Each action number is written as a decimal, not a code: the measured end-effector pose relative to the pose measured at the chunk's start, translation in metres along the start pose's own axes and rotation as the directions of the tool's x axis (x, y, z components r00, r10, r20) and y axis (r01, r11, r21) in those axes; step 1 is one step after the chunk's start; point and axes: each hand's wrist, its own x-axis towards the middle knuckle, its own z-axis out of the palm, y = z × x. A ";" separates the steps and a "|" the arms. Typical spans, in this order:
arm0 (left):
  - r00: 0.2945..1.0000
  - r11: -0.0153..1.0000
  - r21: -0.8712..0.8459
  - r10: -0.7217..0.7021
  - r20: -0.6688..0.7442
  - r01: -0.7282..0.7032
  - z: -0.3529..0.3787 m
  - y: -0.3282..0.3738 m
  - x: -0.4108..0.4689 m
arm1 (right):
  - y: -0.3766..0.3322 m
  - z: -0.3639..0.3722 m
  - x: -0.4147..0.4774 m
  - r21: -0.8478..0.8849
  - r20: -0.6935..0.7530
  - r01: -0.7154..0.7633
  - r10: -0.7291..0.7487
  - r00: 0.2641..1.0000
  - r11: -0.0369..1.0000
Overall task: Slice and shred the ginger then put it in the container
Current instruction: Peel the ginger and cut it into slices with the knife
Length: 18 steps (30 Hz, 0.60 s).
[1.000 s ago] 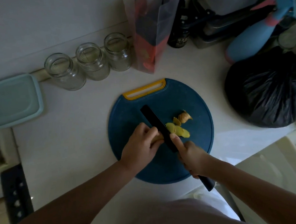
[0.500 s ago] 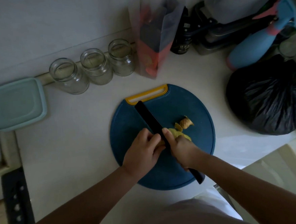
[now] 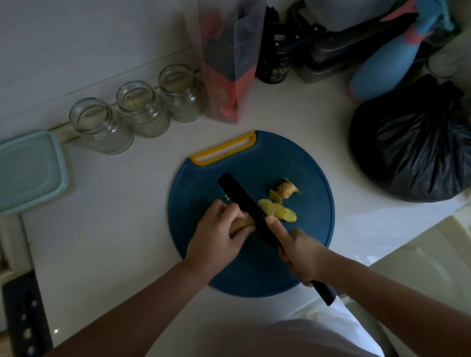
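A pale kitchen bench (image 3: 97,216) in dim light carries a round blue cutting board (image 3: 298,174) with a yellow handle slot at its far edge. On the board, the left hand (image 3: 218,235) is curled over a piece of ginger (image 3: 239,223), pinning it down with fingertips bent just beside the blade. The right hand (image 3: 298,250) is wrapped around the handle of a black knife (image 3: 244,205), forefinger stretched along the blade's side; the blade lies across the ginger, slanting away from the hands. Just past the right hand's forefinger, touching the blade's right face, lies a small pile of yellow ginger slices (image 3: 277,210), and a little beyond them a brown ginger end piece (image 3: 286,187). Far to the left of the left hand sits a lidded pale green container (image 3: 19,172). Beyond the hands three empty glass jars (image 3: 137,110) stand in a row. To the right of the right hand rests a tied black plastic bag (image 3: 413,149).
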 end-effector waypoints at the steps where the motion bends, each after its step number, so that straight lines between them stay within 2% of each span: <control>1: 1.000 1.000 0.005 0.000 -0.004 0.000 0.001 0.000 0.001 | 0.000 0.001 0.001 -0.050 -0.016 0.022 -0.023 1.000 0.998; 4: 1.000 0.999 0.036 0.014 -0.016 -0.013 0.003 0.000 0.002 | -0.006 0.001 0.003 -0.014 -0.067 -0.004 0.004 0.998 1.000; 6: 1.000 0.998 0.054 0.026 -0.017 -0.026 0.004 0.000 0.002 | -0.009 0.003 0.001 -0.077 -0.065 0.011 -0.016 0.998 0.997; 9: 0.998 0.995 0.083 0.061 -0.018 -0.059 0.005 -0.001 0.001 | -0.010 0.005 0.000 -0.077 -0.106 -0.004 -0.004 0.994 0.997; 18: 0.996 0.988 0.122 0.093 -0.013 -0.091 0.006 -0.005 0.001 | -0.017 0.004 0.001 -0.101 -0.073 -0.078 0.071 0.995 0.992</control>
